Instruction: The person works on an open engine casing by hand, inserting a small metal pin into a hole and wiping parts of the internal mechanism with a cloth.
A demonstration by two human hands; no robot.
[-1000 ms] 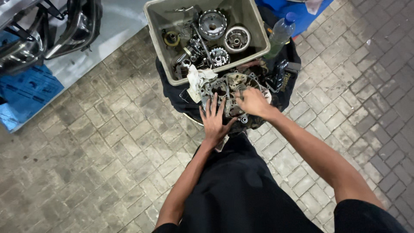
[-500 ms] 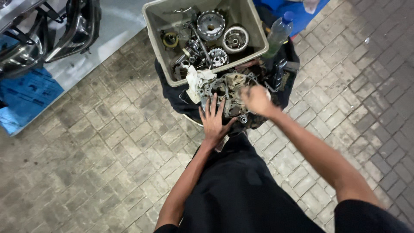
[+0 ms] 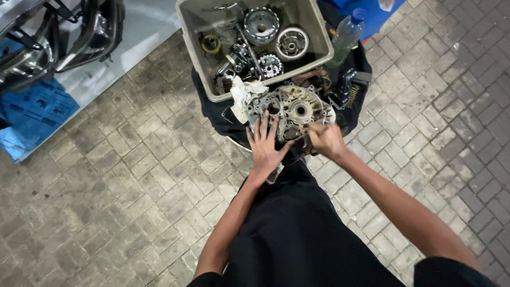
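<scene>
The person's left hand [image 3: 265,146] lies flat on the near edge of an engine crankcase half [image 3: 292,109], its fingers [image 3: 264,123] spread apart and pressing on the metal rather than gripping it. The right hand [image 3: 325,139] sits at about four o'clock from the case's round central bore, its fingers curled together against the rim — whether they pinch a small part or only the casting itself cannot be told. The crankcase half rests on a black cloth [image 3: 218,114] spread over a low support, straight ahead of the person at twelve o'clock and just in front of the black-clad lap. A crumpled white rag [image 3: 241,95] lies against the case at its ten o'clock side. Directly beyond, touching the case's far edge, stands a beige plastic bin [image 3: 194,42] full of engine parts — a toothed clutch basket [image 3: 260,24], a round flywheel-like drum [image 3: 292,43], a small gear [image 3: 271,65] and assorted loose pieces. A clear plastic bottle with a blue cap [image 3: 348,32] leans at the bin's three o'clock side. The ground is grey paving brick [image 3: 106,202]; at ten o'clock, well apart, a blue tarp [image 3: 32,114] and dark motorcycle bodywork [image 3: 64,32] are visible.
</scene>
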